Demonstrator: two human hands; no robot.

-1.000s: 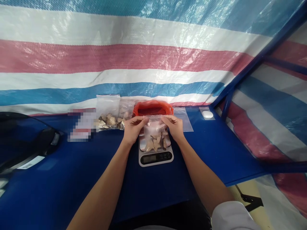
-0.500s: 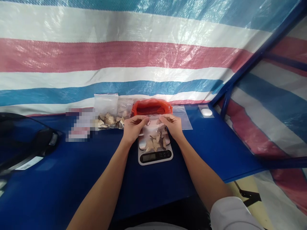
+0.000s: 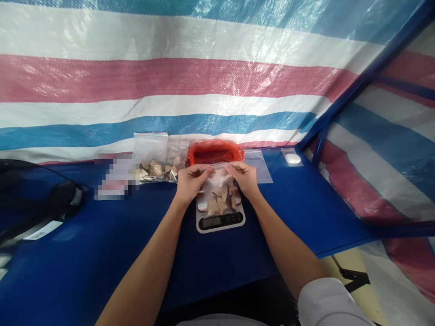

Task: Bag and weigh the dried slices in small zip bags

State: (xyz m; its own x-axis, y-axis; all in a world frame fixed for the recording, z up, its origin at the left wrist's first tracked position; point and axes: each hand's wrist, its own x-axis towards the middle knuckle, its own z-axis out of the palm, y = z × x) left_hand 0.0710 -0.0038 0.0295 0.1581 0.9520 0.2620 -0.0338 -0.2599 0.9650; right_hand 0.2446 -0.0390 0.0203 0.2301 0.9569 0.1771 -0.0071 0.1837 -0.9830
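A clear zip bag (image 3: 220, 183) with several tan, dried-looking pieces (image 3: 220, 202) in its bottom hangs over a white kitchen scale (image 3: 220, 223). My left hand (image 3: 190, 182) pinches the bag's top edge on the left side. On the right side, the thumb and fingers of my right hand (image 3: 245, 179) pinch the same edge. The scale has a black panel with a display at its front, and the bag covers much of its plate. Just behind my hands stands an open red plastic bag (image 3: 215, 151); its contents are hidden.
Filled clear zip bags (image 3: 151, 158) lean at the back left, beside a blurred-out item (image 3: 115, 176). A flat clear bag (image 3: 260, 167) lies right of the red bag. Farther right is a white oval object (image 3: 292, 159). A black object (image 3: 44, 203) occupies the left of the blue table (image 3: 292, 226).
Both hands keep their pinch on the zip bag's top edge. My left hand has shifted very slightly to the right; the pieces inside look slightly resettled.
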